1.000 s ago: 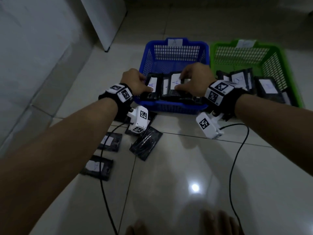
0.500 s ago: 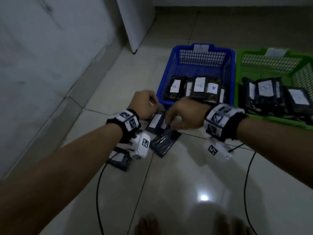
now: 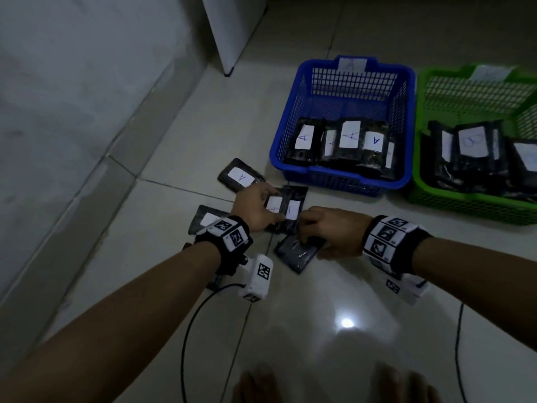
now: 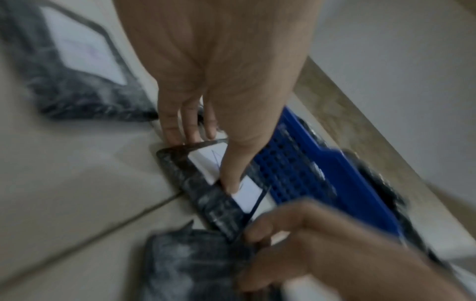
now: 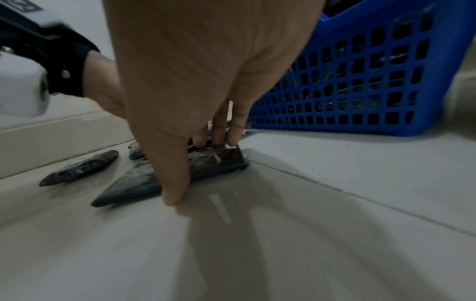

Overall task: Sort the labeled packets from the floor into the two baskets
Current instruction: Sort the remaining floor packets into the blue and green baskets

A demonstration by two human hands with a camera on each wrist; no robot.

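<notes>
Black packets with white labels lie on the floor tiles in front of the blue basket (image 3: 351, 85) and the green basket (image 3: 465, 94), and both baskets hold several labelled packets. My left hand (image 3: 268, 207) pinches a labelled packet (image 3: 274, 203) that lies against a second labelled one (image 3: 293, 212). The left wrist view shows its fingers (image 4: 180, 132) on the far edge and the thumb on the label. My right hand (image 3: 308, 237) grips a face-down packet (image 3: 295, 254), its thumb at the near edge and its fingers (image 5: 219, 142) over the far edge.
Another packet marked A (image 3: 239, 175) lies further left, and one more (image 3: 207, 218) sits partly under my left wrist. A wall runs along the left and a white cabinet (image 3: 232, 30) stands at the back. Black cables trail across the glossy tiles near me.
Both hands have drawn back from the blue basket and come down onto the packets on the floor. The left hand now pinches a labelled packet and the right grips the face-down one.
</notes>
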